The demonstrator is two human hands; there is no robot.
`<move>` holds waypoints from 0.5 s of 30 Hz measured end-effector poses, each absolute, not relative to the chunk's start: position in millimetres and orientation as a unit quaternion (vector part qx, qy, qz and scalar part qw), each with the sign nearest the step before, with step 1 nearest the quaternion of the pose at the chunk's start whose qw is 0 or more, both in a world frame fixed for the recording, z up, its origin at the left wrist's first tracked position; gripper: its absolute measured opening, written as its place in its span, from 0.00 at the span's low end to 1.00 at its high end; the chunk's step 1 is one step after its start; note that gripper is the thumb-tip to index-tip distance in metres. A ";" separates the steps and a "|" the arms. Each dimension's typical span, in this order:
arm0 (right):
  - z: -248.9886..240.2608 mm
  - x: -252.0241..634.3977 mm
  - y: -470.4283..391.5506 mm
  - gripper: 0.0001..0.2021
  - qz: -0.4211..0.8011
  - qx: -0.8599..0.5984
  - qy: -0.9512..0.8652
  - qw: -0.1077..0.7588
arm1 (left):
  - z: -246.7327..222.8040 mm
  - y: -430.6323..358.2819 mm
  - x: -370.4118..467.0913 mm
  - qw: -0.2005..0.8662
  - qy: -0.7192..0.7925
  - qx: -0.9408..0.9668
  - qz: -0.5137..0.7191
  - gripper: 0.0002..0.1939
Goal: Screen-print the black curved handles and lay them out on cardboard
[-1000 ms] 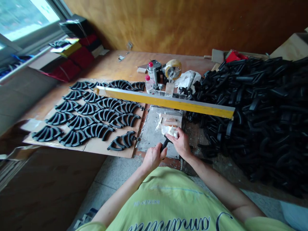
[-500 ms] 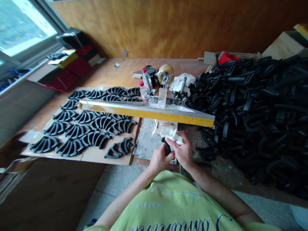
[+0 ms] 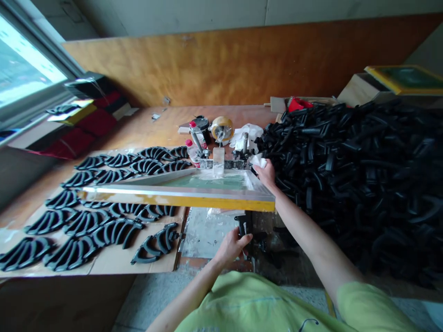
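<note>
My left hand (image 3: 229, 245) is closed around a black plastic part (image 3: 244, 225) low over the front of the worktable. Beside it lies a smudged pale plate (image 3: 204, 235). My right hand (image 3: 267, 174) reaches forward past the right end of a screen-printing frame (image 3: 180, 199), its fingers pinching a crumpled white cloth (image 3: 258, 161). The frame has a yellow front edge and a greenish mesh, and it is raised above the plate. Behind it stands a metal clamp bar (image 3: 226, 164) with upright posts.
Curved black parts (image 3: 107, 230) lie in rows on cardboard (image 3: 152, 273) to the left. A large heap of black parts (image 3: 346, 175) fills the right side. Red-capped bottles (image 3: 192, 147), a tape roll (image 3: 222, 130) and white rags (image 3: 247, 134) stand behind the frame.
My right hand has moved forward and away from my left, carrying the white cloth to beside the clamp. My left hand keeps the black part near the front. The view has tilted up.
</note>
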State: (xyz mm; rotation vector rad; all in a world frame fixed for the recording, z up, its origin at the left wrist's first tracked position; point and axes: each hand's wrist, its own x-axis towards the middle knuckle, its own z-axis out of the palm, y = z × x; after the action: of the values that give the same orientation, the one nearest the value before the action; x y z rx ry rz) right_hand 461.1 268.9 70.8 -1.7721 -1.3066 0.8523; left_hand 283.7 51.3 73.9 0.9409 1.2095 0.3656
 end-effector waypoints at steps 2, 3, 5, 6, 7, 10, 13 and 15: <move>73.1 457.2 298.8 0.28 0.371 -0.664 -0.544 0.355 | 65.3 61.6 298.0 0.735 0.529 0.402 0.134 0.23; 75.2 457.8 308.7 0.31 0.376 -0.650 -0.564 0.344 | 62.4 67.9 305.1 0.752 0.518 0.389 0.124 0.25; 81.5 467.5 317.0 0.35 0.351 -0.631 -0.627 0.293 | 58.2 80.4 317.2 0.782 0.496 0.357 0.121 0.28; 85.9 476.7 315.7 0.35 0.320 -0.635 -0.653 0.262 | 56.4 85.5 321.2 0.792 0.491 0.342 0.125 0.30; 90.9 488.6 311.4 0.32 0.280 -0.644 -0.673 0.231 | 54.4 89.2 323.5 0.796 0.490 0.331 0.130 0.32; 106.5 532.4 288.2 0.22 0.132 -0.690 -0.696 0.149 | 47.3 90.3 319.6 0.788 0.507 0.321 0.138 0.36; 114.3 566.9 265.1 0.16 0.019 -0.742 -0.664 0.091 | 40.7 79.7 306.8 0.781 0.521 0.314 0.139 0.37; 110.7 572.3 257.1 0.15 0.004 -0.752 -0.656 0.067 | 39.2 71.0 299.1 0.775 0.533 0.308 0.145 0.37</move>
State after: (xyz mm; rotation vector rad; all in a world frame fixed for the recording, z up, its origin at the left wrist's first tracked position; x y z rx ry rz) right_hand 572.3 257.1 110.7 -2.2662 -1.9767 0.0129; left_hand 299.1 71.0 39.2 0.6672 1.1529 0.3145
